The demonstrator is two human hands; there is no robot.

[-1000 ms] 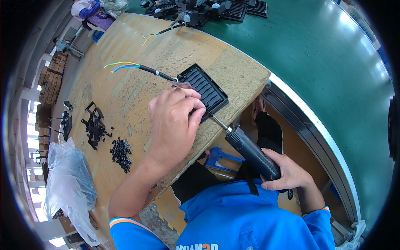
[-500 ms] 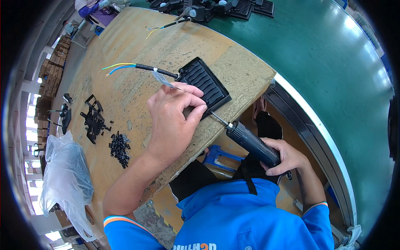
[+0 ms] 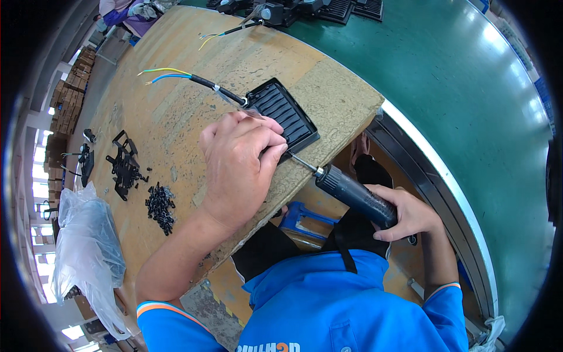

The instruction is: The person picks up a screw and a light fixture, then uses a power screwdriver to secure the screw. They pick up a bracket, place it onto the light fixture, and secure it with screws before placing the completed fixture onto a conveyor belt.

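A black ribbed floodlight housing (image 3: 287,111) lies near the table's corner, its black cable (image 3: 210,84) running left to bare-ended yellow and blue wires. My left hand (image 3: 240,158) rests over its near left side. Thumb and forefinger are pinched together at the housing's near edge; what they hold is hidden. My right hand (image 3: 404,214) is wrapped round the rear of a black electric screwdriver (image 3: 355,193). The screwdriver's thin bit points up and left, its tip at the housing's near edge beside my left fingertips.
Left of my left arm lie a heap of black screws (image 3: 159,206) and a pile of black brackets (image 3: 123,167). A clear plastic bag (image 3: 88,240) is at the table's left edge. More black floodlights (image 3: 293,12) sit on the green surface (image 3: 434,76) beyond. Another person (image 3: 120,12) is far left.
The whole view has shifted slightly. My hands, the housing and the screwdriver keep nearly the same places relative to each other, the bit still at the housing's near edge.
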